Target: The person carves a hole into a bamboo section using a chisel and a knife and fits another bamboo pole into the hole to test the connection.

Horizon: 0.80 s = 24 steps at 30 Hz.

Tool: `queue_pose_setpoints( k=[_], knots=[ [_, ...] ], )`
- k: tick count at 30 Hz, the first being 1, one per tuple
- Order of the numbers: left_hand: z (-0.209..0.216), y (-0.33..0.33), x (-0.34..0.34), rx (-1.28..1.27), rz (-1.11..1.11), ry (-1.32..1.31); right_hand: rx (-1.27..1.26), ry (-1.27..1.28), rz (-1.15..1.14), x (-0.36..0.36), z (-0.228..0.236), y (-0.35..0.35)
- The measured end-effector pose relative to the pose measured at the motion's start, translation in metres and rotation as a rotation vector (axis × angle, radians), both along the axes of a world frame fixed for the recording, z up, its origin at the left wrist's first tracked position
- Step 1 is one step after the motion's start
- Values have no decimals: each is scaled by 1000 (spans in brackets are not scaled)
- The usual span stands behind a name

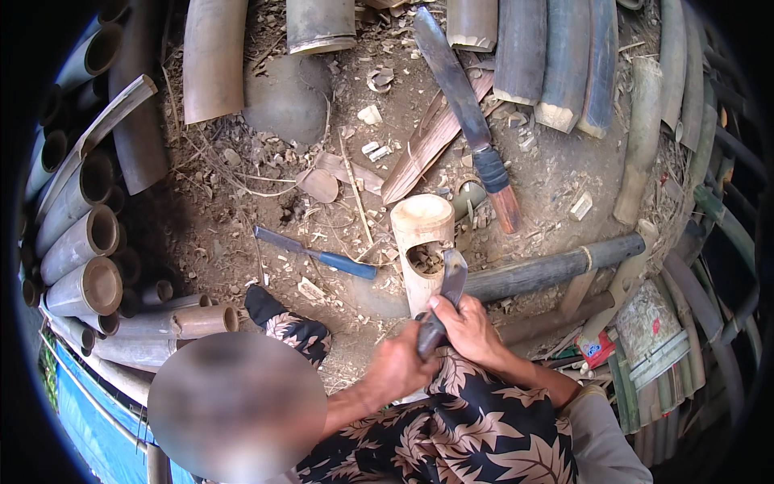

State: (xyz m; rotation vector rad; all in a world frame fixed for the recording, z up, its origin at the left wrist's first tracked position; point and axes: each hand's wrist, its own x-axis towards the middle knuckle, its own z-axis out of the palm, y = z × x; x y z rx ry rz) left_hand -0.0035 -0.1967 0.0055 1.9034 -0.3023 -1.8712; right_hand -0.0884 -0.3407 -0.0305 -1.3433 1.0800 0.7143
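Observation:
A pale, peeled bamboo section (pixel 413 288) stands tilted in front of my lap, a hollow opening cut in its side. The curved blade of a dark-handled knife (pixel 454 278) lies against the edge of that opening. My left hand (pixel 399 360) is closed around the knife's handle, slightly blurred. From the right, my right hand (pixel 472 332) grips near the base of the blade with its thumb along the knife; its other fingers are partly hidden. Left of the bamboo, a blue-handled chisel (pixel 322 256) lies on the ground.
A machete (pixel 455 85) lies beyond the bamboo, among shavings. A dark bamboo pole (pixel 556 266) extends to the right. Cut bamboo tubes (pixel 83 286) are stacked at left; more bamboo lengths (pixel 520 48) line the far side. A whitish container (pixel 649 327) sits at right. A blurred patch covers the lower left.

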Motion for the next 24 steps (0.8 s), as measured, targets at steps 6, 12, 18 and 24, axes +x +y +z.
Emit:
queue_pose_setpoints(
  k=[6,12,18,24],
  knots=[
    [19,-8,152,-165,-873,-345,1139,47,-878,26,-8,27],
    [-24,-14,175,-222,-793,20,1078,64,-862,26,-7,21],
    [-35,40,79,-198,-289,82,540,138,-319,27,7,5],
    [-9,23,-4,-277,91,-62,76,-124,171,0,27,-11]
  ],
)
